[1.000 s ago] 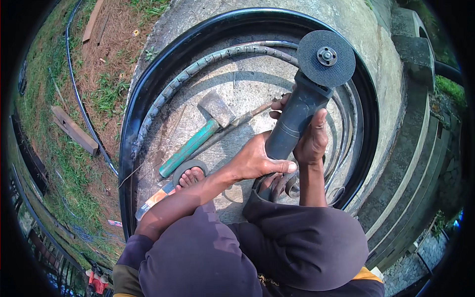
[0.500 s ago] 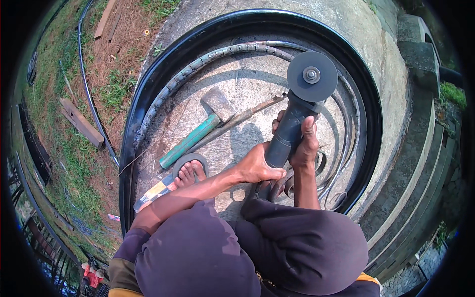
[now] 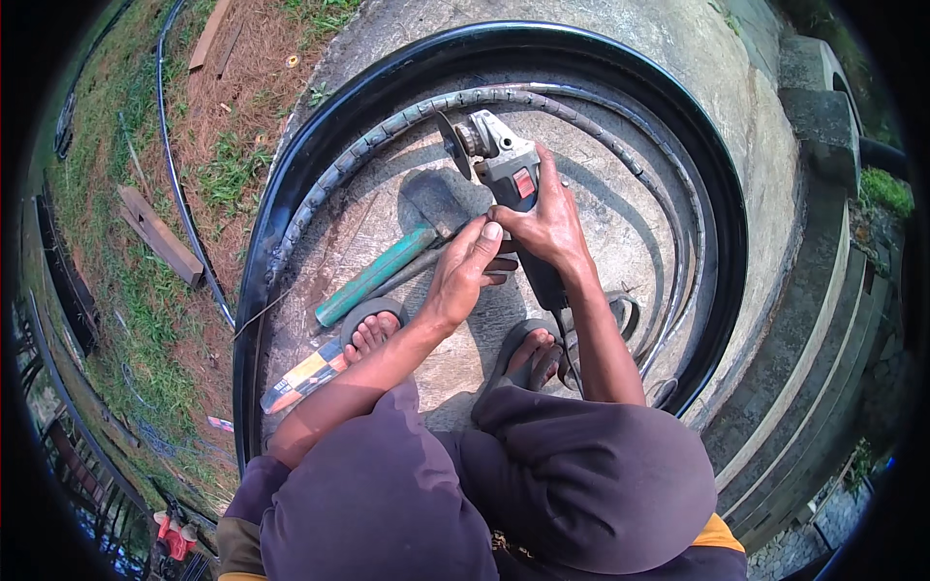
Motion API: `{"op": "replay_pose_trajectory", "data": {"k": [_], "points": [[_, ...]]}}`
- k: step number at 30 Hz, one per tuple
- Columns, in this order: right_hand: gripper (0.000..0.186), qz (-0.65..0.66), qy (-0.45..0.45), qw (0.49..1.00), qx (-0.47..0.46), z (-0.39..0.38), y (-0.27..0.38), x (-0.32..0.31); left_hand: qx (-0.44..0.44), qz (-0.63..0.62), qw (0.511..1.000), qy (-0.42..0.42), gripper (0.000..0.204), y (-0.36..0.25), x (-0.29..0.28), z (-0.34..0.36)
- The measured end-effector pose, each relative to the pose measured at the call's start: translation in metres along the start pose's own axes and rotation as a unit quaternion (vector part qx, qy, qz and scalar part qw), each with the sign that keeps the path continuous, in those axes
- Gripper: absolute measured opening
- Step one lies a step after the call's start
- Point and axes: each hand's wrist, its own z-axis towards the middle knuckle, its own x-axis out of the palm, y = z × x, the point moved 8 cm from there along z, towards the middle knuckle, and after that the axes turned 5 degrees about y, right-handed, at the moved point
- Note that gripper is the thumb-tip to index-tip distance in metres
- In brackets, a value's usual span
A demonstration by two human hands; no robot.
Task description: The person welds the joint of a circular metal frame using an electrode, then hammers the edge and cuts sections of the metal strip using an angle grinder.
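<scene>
An angle grinder (image 3: 528, 208) with a dark disc (image 3: 452, 145) at its grey metal head is held up in front of my knees, tilted, the disc seen nearly edge-on to the left. My right hand (image 3: 554, 221) wraps round its body from the right, with the forefinger stretched along the side toward the head. From the left my left hand (image 3: 463, 274) has its fingers curled against the body, thumb up next to the right thumb. Its fingertips are partly hidden. A cord (image 3: 567, 339) runs down from the rear end.
On the concrete lies a green-handled tool (image 3: 376, 278) with a broad metal head. Coiled banded hose (image 3: 329, 179) lies inside a large black curved rim (image 3: 271, 208) around me. My sandalled feet (image 3: 373, 332) stand inside it. Wooden pieces (image 3: 160, 235) lie on the grass; concrete steps (image 3: 804, 358) descend at right.
The grinder has turned: its disc, which faced up at the upper right, now points left. My right hand has moved up its body, and my left hand has shifted from its rear end to its left side.
</scene>
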Motion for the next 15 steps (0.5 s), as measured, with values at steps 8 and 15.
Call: {"op": "replay_pose_trajectory", "data": {"k": [8, 15], "points": [[0.096, 0.014, 0.023, 1.000, 0.009, 0.006, 0.010, 0.012, -0.004, 0.008, 1.000, 0.000, 0.070, -0.004, -0.008, -0.002], [0.093, 0.027, 0.021, 0.999, -0.001, 0.005, 0.023, 0.011, 0.020, 0.037, 0.999, -0.021, 0.077, -0.009, -0.010, -0.006]]}}
